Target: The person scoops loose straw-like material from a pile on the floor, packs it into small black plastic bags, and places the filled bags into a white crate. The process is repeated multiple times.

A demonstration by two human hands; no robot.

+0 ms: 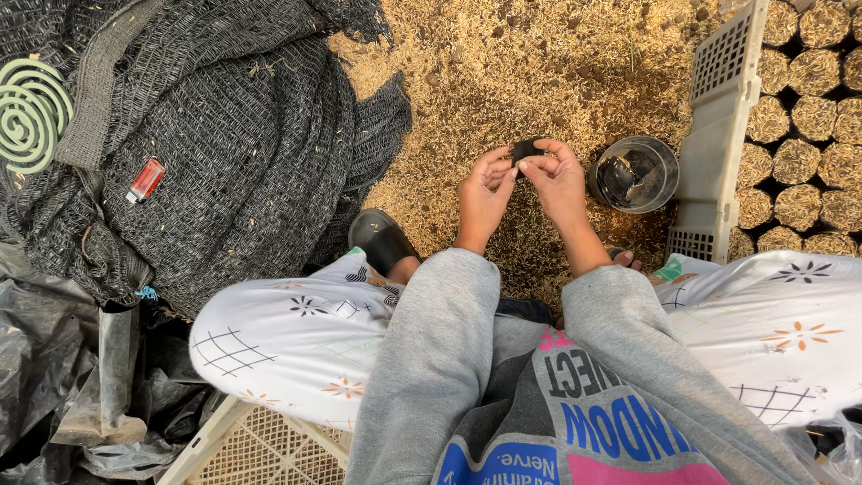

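Hands: left hand (483,193) and right hand (558,184) meet in front of the person, above the husk-covered ground, fingertips drawn together.
Held thing: small black piece (523,149), pinched between the fingertips of both hands; what it is made of cannot be told.
Left hand state: fingers curled in, thumb and forefinger pinching the black piece's left edge.
Right hand state: fingers bent, pinching the same piece from the right and top.
Container: round clear cup (635,173) with dark contents, standing on the ground just beside the right hand.
Ground: loose rice husks (539,63), pale golden, spread under the hands.
Crate: pale plastic tray (718,135) with a lattice wall, right of the cup, holding rows of round husk-filled plugs (795,117) packed touching each other.
Netting: heap of dark shade net (224,135) on the left, well apart from the hands.
On the netting: green mosquito coil (31,112) at the far left edge, and a small red lighter (145,180) lying near it.
Clothing: grey sleeves (440,341) and white patterned trousers (287,341).
Footwear: black shoe (382,238) near the left knee.
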